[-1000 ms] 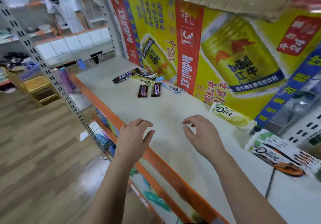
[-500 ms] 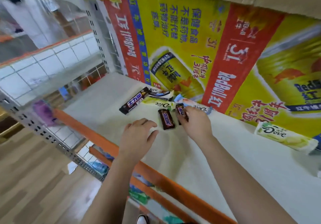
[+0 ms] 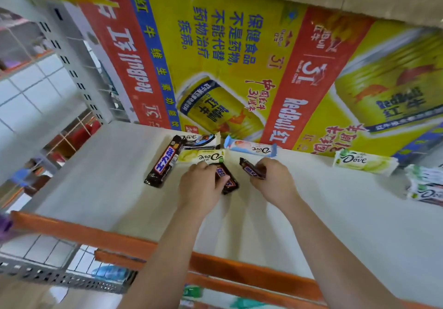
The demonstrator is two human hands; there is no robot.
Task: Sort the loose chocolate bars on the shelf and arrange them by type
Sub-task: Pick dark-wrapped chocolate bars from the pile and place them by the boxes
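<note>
On the white shelf point(image 3: 107, 188) my left hand point(image 3: 201, 186) grips a small brown Snickers bar point(image 3: 227, 182) that lies on the board. My right hand point(image 3: 271, 179) holds a second small Snickers bar point(image 3: 251, 170), lifted a little. A long Snickers bar point(image 3: 164, 161) lies to the left. Behind the hands lie a pale green Dove bar point(image 3: 201, 156), a dark-and-white Dove bar point(image 3: 199, 139) and a light blue Dove bar point(image 3: 250, 146). Another green Dove bar point(image 3: 364, 162) lies at the right, with more Dove bars point(image 3: 424, 185) at the right edge.
A yellow and red Red Bull carton point(image 3: 239, 69) forms the back wall. An orange rail point(image 3: 119, 236) runs along the shelf's front edge. A grey perforated upright point(image 3: 79, 76) stands at the left. Lower shelves with goods show below the rail.
Both hands reached forward to the far cluster of bars. My right hand took one small Snickers bar and my left hand closed on the other.
</note>
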